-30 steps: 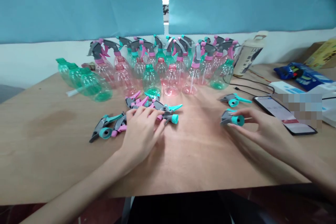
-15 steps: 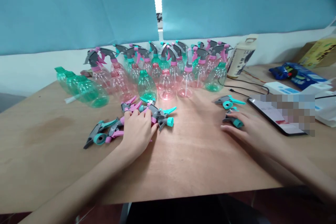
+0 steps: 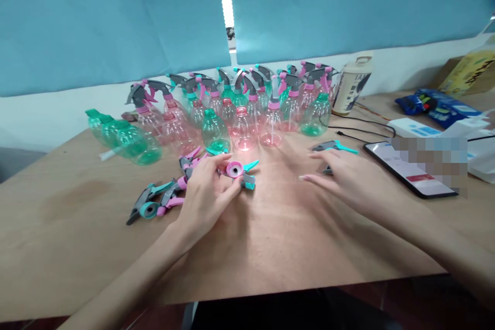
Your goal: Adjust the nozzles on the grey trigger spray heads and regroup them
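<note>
My left hand (image 3: 204, 193) holds a spray head with a pink collar (image 3: 234, 169), its round opening turned toward me. Beside it lies a spray head with a teal collar (image 3: 249, 182). More grey spray heads in pink and teal (image 3: 149, 210) lie to the left of that hand. My right hand (image 3: 342, 178) hovers with fingers apart and nothing in them, close to a teal-trigger spray head (image 3: 342, 147) and another one partly hidden behind the fingers. Behind the hands stand open bottles, one green (image 3: 215, 134) and one pink (image 3: 243, 131).
Several bottles with spray heads (image 3: 292, 105) stand at the back. Green bottles (image 3: 133, 142) lean together at the left. On the right are a phone (image 3: 402, 170), a black cable (image 3: 348, 129), a cream tumbler (image 3: 351, 85), a blue packet (image 3: 444, 105) and a white box (image 3: 413, 128).
My left hand has lifted a pink-collared spray head from the pile and turned its collar into view. My right hand has moved left, off the teal-collared spray head.
</note>
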Motion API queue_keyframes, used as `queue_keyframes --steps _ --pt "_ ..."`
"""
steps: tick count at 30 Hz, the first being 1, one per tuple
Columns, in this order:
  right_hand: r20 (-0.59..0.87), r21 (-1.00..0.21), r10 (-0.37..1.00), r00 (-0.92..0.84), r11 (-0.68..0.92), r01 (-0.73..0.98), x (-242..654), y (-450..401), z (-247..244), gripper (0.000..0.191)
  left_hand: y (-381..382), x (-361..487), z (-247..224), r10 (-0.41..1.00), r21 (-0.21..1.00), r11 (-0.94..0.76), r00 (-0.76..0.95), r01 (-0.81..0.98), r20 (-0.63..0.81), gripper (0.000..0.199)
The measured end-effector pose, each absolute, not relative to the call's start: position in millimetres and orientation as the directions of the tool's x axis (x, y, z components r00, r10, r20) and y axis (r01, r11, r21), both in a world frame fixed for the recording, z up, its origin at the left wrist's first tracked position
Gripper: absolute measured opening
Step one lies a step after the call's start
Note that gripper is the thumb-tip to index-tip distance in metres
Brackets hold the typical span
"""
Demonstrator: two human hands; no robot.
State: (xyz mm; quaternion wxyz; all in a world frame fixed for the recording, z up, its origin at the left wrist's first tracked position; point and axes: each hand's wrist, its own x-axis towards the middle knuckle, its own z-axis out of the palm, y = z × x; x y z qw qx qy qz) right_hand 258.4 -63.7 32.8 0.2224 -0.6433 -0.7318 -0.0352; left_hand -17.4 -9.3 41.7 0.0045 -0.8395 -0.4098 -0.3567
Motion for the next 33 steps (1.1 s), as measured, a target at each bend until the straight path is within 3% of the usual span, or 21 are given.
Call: queue_keyframes --steps 2,4,6,9,14,20,26,33 --pt "0.322 -0.475 0.92 -0.223 0.361 0.802 236 -57 46 0.034 -14 -13 43 0.684 0.308 -0.679 0.421 0.667 0.596 0.032" --pt "0.244 -0.733 0.909 -0.338 0.401 0.55 215 -49 52 0.029 -20 -8 45 0.684 0.324 -0.694 0.448 0.643 0.576 0.027" --pt "0.205 -0.867 0.903 -0.378 0.347 0.357 197 -41 50 0.029 -25 -4 46 0.671 0.343 -0.722 0.486 0.601 0.56 0.026" --pt "0.139 -0.967 0.895 -0.425 0.214 0.135 181 -33 35 0.027 -29 -1 44 0.642 0.349 -0.754 0.513 0.557 0.569 0.031" --pt "0.04 -0.997 0.922 -0.386 0.01 -0.08 174 -33 12 0.027 -27 2 28 0.642 0.368 -0.759 0.524 0.537 0.56 0.031" --pt "0.038 -0.99 0.951 -0.308 -0.006 -0.139 173 -43 9 0.022 -22 3 13 0.627 0.369 -0.77 0.507 0.521 0.591 0.037" --pt "0.191 -0.972 0.948 -0.252 0.218 0.083 174 -50 12 0.019 -22 -2 12 0.599 0.33 -0.78 0.482 0.532 0.64 0.034" --pt "0.451 -0.83 0.888 -0.09 0.454 0.325 172 -55 -8 0.018 -27 -5 14 0.633 0.441 -0.774 0.529 0.454 0.565 0.037"
